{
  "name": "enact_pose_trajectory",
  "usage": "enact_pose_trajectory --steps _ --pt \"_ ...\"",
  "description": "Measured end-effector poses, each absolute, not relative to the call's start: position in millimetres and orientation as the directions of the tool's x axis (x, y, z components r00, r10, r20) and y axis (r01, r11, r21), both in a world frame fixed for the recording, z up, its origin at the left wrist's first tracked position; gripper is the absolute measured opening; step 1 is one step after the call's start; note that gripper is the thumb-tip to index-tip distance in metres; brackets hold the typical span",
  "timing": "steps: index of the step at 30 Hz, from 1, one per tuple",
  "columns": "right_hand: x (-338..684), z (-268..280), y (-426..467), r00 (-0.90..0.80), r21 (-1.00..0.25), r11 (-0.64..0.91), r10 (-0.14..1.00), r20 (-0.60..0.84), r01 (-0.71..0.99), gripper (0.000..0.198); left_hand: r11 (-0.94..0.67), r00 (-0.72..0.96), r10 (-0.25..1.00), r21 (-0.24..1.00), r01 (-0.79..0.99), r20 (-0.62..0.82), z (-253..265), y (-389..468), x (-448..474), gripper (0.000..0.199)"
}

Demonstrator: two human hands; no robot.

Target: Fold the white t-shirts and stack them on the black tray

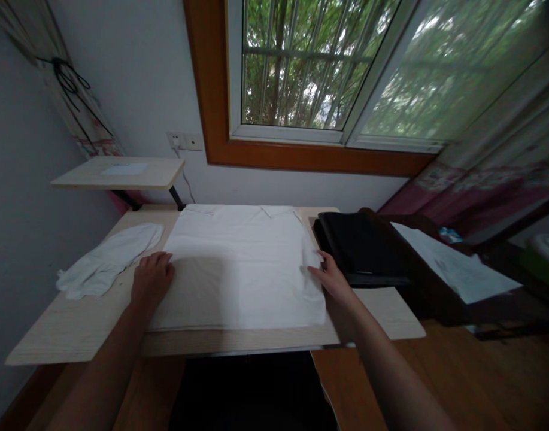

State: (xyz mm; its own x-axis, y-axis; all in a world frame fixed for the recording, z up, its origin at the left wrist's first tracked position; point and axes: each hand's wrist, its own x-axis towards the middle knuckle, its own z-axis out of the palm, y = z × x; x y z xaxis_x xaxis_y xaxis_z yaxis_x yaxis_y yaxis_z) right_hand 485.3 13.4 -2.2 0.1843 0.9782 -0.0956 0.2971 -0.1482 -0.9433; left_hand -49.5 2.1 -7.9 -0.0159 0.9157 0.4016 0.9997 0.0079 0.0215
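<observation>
On the pale surface [45, 341] below a window [319, 66], a broad cloth [251, 269] lies mid-scene, the left hand [152, 277] with fingers curled at its left edge, the right hand [334, 278] with fingers parted at its right; whether either pinches it cannot be told. Uneven pulling could crease or skew it. No label or writing is readable.
</observation>
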Motion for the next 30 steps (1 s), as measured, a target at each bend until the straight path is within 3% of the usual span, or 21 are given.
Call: enact_pose_trajectory --steps 3,7,9,13,16,21,26,30 --pt "493 6 -5 0.044 -0.932 -0.143 0.99 -0.136 0.333 0.069 0.009 -0.023 0.917 0.035 0.999 0.399 -8 2 -49 0.039" --pt "503 17 -25 -0.016 -0.843 -0.093 0.993 -0.12 0.53 0.037 0.018 -0.023 0.922 0.016 1.0 0.387 -7 2 -49 0.039" --pt "506 22 -35 0.011 -0.733 -0.095 0.993 -0.118 0.673 0.023 0.014 -0.017 0.924 0.011 1.0 0.383 -6 1 -48 0.04" --pt "505 30 -54 0.088 -0.362 -0.098 0.995 -0.043 0.927 0.006 0.014 -0.017 0.924 0.011 1.0 0.381 -6 0 -47 0.04" --pt "503 35 -60 0.116 -0.228 -0.1 0.992 0.055 0.968 0.016 0.025 -0.026 0.927 0.008 1.0 0.374 -5 0 -46 0.04" --pt "481 41 -33 0.078 -0.199 -0.056 0.992 0.1 0.978 0.021 -0.018 0.015 0.936 0.008 1.0 0.352 -4 6 -42 0.041" --pt "414 42 19 -0.236 -0.178 0.277 0.946 0.224 0.944 0.045 -0.156 0.146 0.939 0.007 0.988 0.312 1 28 -9 0.046" --pt "343 28 56 -0.327 -0.248 0.401 0.899 0.292 0.882 0.052 -0.26 0.242 0.921 0.019 0.965 0.306 4 53 41 0.049"
